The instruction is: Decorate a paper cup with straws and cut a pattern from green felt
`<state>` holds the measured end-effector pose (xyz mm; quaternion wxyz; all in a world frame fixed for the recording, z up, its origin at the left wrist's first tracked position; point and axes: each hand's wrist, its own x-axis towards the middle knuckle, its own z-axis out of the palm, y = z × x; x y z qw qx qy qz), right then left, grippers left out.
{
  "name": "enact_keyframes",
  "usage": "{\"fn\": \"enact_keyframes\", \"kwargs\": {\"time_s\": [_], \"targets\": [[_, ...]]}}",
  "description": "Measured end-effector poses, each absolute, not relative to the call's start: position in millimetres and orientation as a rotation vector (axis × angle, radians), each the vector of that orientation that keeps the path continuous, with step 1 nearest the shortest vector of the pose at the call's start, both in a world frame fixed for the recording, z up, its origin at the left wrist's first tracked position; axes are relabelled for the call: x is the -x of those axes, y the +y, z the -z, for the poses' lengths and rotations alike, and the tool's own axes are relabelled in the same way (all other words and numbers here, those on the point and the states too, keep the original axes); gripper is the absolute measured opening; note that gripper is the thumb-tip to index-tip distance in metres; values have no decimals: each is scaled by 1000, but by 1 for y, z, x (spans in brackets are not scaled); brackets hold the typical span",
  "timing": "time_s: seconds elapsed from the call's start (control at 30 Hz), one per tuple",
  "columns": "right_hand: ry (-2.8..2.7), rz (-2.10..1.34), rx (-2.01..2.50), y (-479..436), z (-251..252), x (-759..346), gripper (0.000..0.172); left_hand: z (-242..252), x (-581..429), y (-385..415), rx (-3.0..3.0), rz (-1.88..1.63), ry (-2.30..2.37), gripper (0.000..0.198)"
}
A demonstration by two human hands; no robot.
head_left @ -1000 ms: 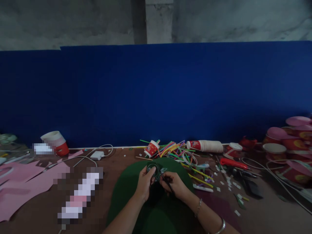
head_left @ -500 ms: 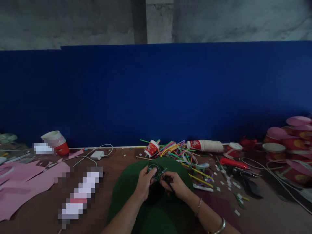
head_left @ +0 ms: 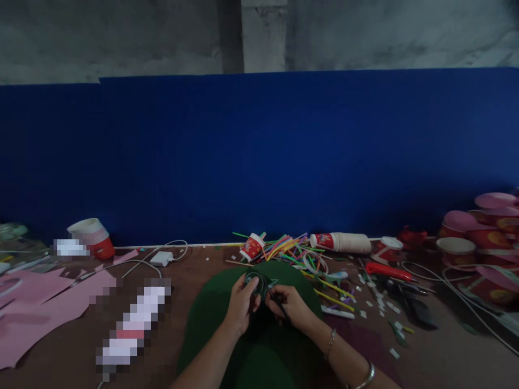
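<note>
In the middle, my left hand (head_left: 243, 297) pinches a small dark green paper piece (head_left: 254, 283) with a pale curved outline drawn on it, thumb lying on top. Just to its right, my right hand (head_left: 288, 303) is closed around dark-handled scissors (head_left: 279, 303), whose tips point at the edge of the piece. Fingers hide most of the blades. Both hands are above a large dark green sheet (head_left: 211, 302) with a rounded outline, spread over the brown table (head_left: 178, 351).
Pipe cleaners (head_left: 290, 248) lie behind the sheet beside a tipped red cup (head_left: 252, 247) and stacked cups (head_left: 348, 242). Rightward are a red-handled tool (head_left: 388, 271), paper scraps and cups with pink tops (head_left: 460, 221). Pink paper (head_left: 60, 319) and a white charger (head_left: 161, 258) are left.
Almost nothing differs. The green paper piece has tilted slightly in my left hand, and both hands stay in the same place.
</note>
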<state>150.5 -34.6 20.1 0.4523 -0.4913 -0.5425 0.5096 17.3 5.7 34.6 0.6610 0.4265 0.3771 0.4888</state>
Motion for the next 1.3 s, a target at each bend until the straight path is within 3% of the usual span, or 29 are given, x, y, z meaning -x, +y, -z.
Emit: {"fn": "enact_keyframes", "kwargs": {"time_s": [0.27,0.77,0.87,1.03,1.3], "targets": [[-1334,-1252,1152,-34,-17,-151,34,-33,-16,7,-1039,-1063,849,30],[-1320,-1256,1234,-33,-16,-152,26,-36,-16,7,-969,-1121,866,35],[-1313,-1271,1233,-31,-11,-154,33,-35,-16,7,-957,-1127,864,34],[-1295,-1328,1123,-30,-5,-160,58,-30,-14,9,-977,-1058,877,29],[-1332,-1318,1185,-34,-18,-161,52,-30,-12,11,-945,-1032,877,32]]}}
